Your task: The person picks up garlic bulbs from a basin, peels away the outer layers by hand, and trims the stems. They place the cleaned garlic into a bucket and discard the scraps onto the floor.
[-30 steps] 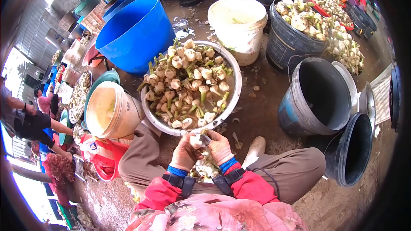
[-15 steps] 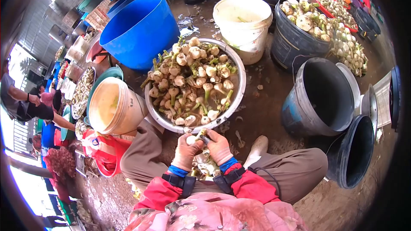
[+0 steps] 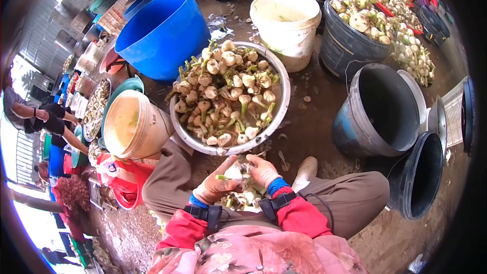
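My left hand (image 3: 214, 186) holds a whitish garlic bulb (image 3: 234, 173), its short green stem pointing left and the thumb raised along the far side. Close on its right is my right hand (image 3: 265, 172), fingers curled in; what they grip is too small and blurred to name. Under both hands, between my legs, lies a heap of white garlic pieces and peelings (image 3: 247, 196). Just beyond stands a wide metal basin (image 3: 280, 124) piled with unpeeled, stemmed garlic bulbs (image 3: 223, 89).
Around the basin stand a blue tub (image 3: 162, 45), a white bucket (image 3: 291, 45), a cream bucket (image 3: 161, 126) and a dark bucket (image 3: 350, 127). A black bucket (image 3: 407, 193) tilts at right. Garlic fills a black tub (image 3: 345, 45). Another person (image 3: 38, 116) is at far left.
My hands have parted slightly, the right moving away from the left. The left hand has turned, its thumb lifting, and the bulb shows more fully with its stem to the left.
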The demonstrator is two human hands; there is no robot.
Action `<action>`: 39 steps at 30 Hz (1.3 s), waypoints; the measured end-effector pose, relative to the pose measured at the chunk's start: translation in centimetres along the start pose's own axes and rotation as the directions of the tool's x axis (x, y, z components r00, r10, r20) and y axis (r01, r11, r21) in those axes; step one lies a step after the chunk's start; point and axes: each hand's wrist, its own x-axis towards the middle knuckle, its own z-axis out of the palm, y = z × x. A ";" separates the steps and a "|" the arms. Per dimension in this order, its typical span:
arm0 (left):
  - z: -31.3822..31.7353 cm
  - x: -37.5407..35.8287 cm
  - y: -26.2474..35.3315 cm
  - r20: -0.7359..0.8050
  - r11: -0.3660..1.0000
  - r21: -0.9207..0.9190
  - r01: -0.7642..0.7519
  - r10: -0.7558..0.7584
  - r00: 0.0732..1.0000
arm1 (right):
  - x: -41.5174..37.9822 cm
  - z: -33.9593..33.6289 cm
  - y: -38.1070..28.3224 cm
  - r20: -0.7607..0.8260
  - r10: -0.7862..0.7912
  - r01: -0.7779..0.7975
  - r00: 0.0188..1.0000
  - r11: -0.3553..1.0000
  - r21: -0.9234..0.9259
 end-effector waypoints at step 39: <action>0.8 2.7 -2.5 -0.468 0.803 0.406 -0.436 0.592 0.656 | -2.6 0.4 -5.9 -0.279 -0.284 0.300 0.917 0.954 0.016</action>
